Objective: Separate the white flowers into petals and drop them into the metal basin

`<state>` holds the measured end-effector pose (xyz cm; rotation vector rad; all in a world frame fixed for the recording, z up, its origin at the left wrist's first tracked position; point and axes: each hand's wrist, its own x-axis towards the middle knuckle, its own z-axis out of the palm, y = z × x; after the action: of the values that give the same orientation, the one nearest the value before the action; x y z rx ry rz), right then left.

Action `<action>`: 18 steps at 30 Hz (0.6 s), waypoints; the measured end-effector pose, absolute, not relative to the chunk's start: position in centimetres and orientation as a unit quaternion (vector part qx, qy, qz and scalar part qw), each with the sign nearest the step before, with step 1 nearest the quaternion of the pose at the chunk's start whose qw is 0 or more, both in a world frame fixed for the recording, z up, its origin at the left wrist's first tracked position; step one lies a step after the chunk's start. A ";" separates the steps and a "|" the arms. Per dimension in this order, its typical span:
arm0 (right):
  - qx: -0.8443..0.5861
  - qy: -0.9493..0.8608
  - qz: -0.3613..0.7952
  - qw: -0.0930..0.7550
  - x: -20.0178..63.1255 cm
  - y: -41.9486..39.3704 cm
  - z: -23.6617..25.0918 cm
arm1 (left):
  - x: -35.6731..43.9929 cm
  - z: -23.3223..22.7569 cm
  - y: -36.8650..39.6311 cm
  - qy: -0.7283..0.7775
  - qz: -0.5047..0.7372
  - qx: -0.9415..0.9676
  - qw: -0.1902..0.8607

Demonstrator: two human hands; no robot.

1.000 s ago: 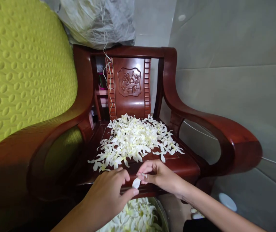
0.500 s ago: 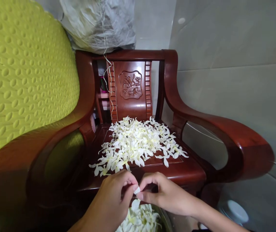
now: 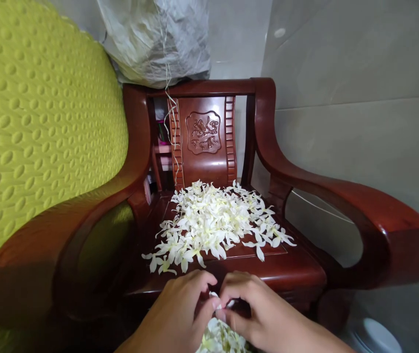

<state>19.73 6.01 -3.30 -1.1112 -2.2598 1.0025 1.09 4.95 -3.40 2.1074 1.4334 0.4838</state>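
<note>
Grips a white blossom (image 3: 214,294), partly hidden, between left hand (image 3: 180,306) and right hand (image 3: 258,304), near the front edge of the wooden armchair seat (image 3: 286,274) bearing a loose flower heap (image 3: 218,215) toward the rear edge.

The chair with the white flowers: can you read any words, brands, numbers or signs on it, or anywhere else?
None: no readable words, brands, numbers or signs anywhere.
The carved panel on the chair shows a raised design, with no letters I can make out.
</note>
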 end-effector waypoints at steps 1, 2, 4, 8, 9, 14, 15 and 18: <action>-0.403 -0.816 0.356 0.212 19.7 6.0 -3.4 | 1.1 -3.2 4.9 0.530 0.169 0.787 0.267; -0.407 -0.818 0.350 0.209 19.7 6.0 -3.5 | 1.1 -3.1 4.9 0.529 0.158 0.792 0.260; -0.410 -0.824 0.334 0.205 19.7 6.0 -3.8 | 1.1 -2.9 4.9 0.527 0.137 0.803 0.243; -0.392 -0.843 0.299 0.214 19.6 5.9 -4.2 | 1.1 -3.0 4.8 0.524 0.110 0.818 0.211; -0.384 -0.850 0.289 0.215 19.6 5.8 -4.1 | 1.1 -3.0 4.7 0.522 0.102 0.822 0.205; -0.363 -0.876 0.238 0.212 19.4 5.4 -3.9 | 1.1 -3.0 4.8 0.527 0.053 0.827 0.186; -0.363 -0.877 0.232 0.211 19.4 5.4 -3.9 | 1.2 -2.9 4.8 0.532 0.048 0.825 0.185; -0.367 -0.879 0.224 0.208 19.4 5.6 -3.9 | 1.3 -2.7 4.9 0.533 0.044 0.828 0.172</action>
<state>19.36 5.58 -3.88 -1.0210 -2.4460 0.6248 1.27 4.87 -2.70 2.3487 1.5113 0.1247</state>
